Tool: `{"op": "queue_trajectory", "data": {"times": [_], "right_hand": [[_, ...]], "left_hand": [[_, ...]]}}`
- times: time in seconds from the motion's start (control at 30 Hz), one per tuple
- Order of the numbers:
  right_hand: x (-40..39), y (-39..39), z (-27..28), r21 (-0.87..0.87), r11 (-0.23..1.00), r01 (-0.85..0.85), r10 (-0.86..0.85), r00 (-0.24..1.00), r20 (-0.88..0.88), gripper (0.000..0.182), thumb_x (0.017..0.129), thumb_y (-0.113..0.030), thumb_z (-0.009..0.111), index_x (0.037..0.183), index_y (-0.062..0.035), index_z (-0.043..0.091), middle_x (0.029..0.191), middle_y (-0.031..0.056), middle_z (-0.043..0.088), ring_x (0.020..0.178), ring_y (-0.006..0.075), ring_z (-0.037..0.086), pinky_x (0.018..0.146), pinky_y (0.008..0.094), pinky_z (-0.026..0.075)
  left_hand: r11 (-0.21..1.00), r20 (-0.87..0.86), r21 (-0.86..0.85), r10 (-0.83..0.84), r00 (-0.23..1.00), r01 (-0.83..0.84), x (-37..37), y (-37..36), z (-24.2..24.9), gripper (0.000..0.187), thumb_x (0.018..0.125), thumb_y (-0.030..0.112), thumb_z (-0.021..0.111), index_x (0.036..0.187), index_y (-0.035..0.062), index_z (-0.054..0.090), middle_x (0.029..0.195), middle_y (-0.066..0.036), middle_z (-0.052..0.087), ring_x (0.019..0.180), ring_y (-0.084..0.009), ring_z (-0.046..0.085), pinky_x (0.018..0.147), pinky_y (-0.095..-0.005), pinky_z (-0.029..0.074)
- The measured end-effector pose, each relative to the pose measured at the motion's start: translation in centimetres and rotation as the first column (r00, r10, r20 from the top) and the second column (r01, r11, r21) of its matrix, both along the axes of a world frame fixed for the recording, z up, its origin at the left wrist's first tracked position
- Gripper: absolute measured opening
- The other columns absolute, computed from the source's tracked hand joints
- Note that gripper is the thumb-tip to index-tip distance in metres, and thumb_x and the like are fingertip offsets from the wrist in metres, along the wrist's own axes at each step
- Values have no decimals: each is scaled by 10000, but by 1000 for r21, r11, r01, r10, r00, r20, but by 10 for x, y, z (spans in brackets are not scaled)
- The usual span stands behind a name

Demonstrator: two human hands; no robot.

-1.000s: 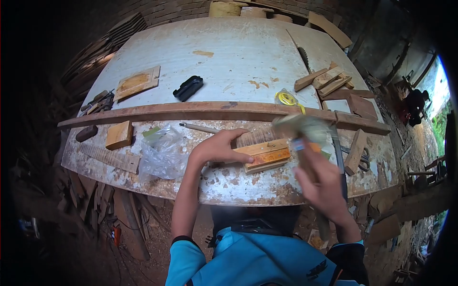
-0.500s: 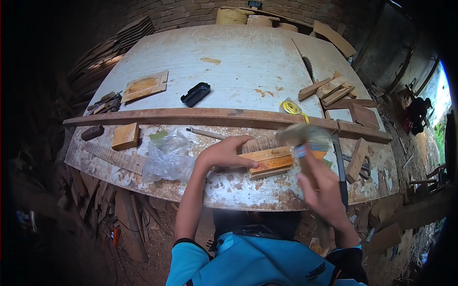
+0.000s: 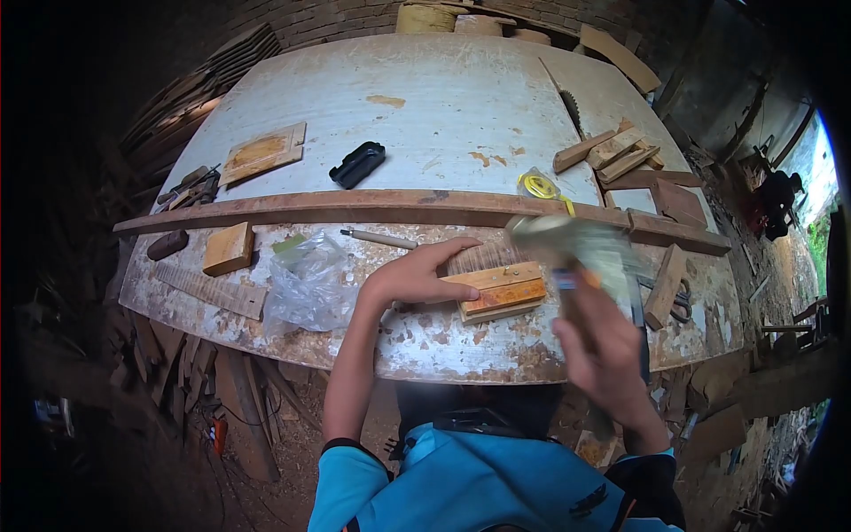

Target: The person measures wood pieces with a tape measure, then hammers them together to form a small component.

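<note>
The left hand lies flat on the left end of a small wooden block, with the fingers spread over its top and pressing it on the table. The block looks like a stack of thin orange-brown pieces and it sits near the front edge of the table, just in front of a long wooden strip that crosses the table from side to side. The right hand is closed around the handle of a mallet; its head is blurred and stands above the right end of the block. I cannot tell if the head touches the wood. Left of the left hand there is a clear plastic bag, and a thin tool with a pale handle lies just behind the fingers. A yellow tape measure rests behind the strip.
</note>
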State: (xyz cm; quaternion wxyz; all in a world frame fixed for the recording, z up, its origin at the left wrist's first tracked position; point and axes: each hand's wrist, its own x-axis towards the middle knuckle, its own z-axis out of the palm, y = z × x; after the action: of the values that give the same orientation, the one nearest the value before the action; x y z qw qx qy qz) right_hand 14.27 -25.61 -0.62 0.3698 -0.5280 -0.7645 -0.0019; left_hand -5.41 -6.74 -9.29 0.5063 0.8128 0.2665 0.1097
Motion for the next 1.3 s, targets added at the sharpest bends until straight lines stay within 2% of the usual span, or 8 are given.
{"op": "queue_trajectory", "data": {"times": [0.07, 0.33, 0.5, 0.67, 0.87, 1.0, 1.2, 1.3], "right_hand": [[3, 8, -29, -195, 980, -43, 38, 999, -29, 517, 758, 22, 643, 1254, 9, 499, 946, 244, 608, 775, 366, 614, 695, 390, 488], [11, -11, 20, 281, 948, 146, -117, 986, -120, 567, 828, -61, 617, 1334, 61, 393, 1006, 203, 607, 820, 223, 619, 729, 316, 504], [8, -8, 11, 295, 930, 217, -124, 944, -304, 580, 817, -24, 611, 1339, 69, 373, 1042, 225, 608, 834, 217, 620, 737, 299, 502], [12, 7, -20, -267, 964, -13, -25, 990, -136, 494, 747, -8, 663, 1221, 32, 527, 1037, 265, 601, 914, 299, 639, 798, 341, 488], [18, -14, 19, 214, 969, 127, -141, 989, 51, 559, 805, -50, 626, 1319, 31, 423, 1050, 227, 611, 777, 226, 623, 705, 317, 500], [17, -13, 5, 254, 953, 165, -108, 968, -226, 578, 838, -43, 594, 1350, -21, 329, 1017, 194, 575, 730, 178, 588, 656, 279, 484], [12, 8, -23, -319, 948, -8, -55, 981, -188, 423, 815, -39, 629, 1210, -15, 480, 1058, 173, 600, 890, 243, 620, 781, 332, 490], [26, -7, -6, -160, 983, 90, -112, 984, -139, 393, 802, -30, 634, 1176, -3, 515, 1089, 185, 602, 936, 232, 613, 797, 327, 486]], "left_hand": [[1000, 3, 16, -17, 1000, 17, 0, -2, -4, 882, 708, 432, 748, 1372, 15, 345, 1344, -221, 429, 1264, -312, 407, 1042, -383, 339], [1000, -15, 12, 3, 1000, -3, 0, -3, 2, 843, 724, 411, 745, 1364, 19, 361, 1319, -202, 459, 1225, -293, 444, 1021, -369, 363], [1000, -7, -16, 3, 1000, -3, 1, -2, 3, 844, 720, 403, 751, 1367, 26, 361, 1321, -197, 459, 1220, -290, 448, 1014, -367, 370], [998, 11, 67, 15, 1000, -16, 1, -4, 3, 822, 720, 435, 725, 1350, 32, 384, 1269, -211, 512, 1167, -306, 504, 974, -352, 403], [999, -10, -35, -4, 1000, 3, 1, -5, 10, 836, 732, 398, 740, 1376, 30, 352, 1321, -212, 452, 1224, -298, 442, 1018, -369, 364], [1000, 7, 26, -4, 1000, 3, 1, -1, -2, 830, 738, 394, 735, 1373, 22, 351, 1316, -211, 456, 1226, -298, 442, 1022, -367, 359], [993, 12, 114, 8, 1000, -9, 0, -4, -4, 824, 732, 436, 703, 1345, -6, 376, 1312, -237, 462, 1209, -331, 465, 1008, -360, 373], [992, 12, 124, 13, 1000, -14, 0, -2, -3, 822, 737, 443, 694, 1345, -6, 372, 1318, -239, 456, 1214, -334, 458, 1017, -362, 362]]}}
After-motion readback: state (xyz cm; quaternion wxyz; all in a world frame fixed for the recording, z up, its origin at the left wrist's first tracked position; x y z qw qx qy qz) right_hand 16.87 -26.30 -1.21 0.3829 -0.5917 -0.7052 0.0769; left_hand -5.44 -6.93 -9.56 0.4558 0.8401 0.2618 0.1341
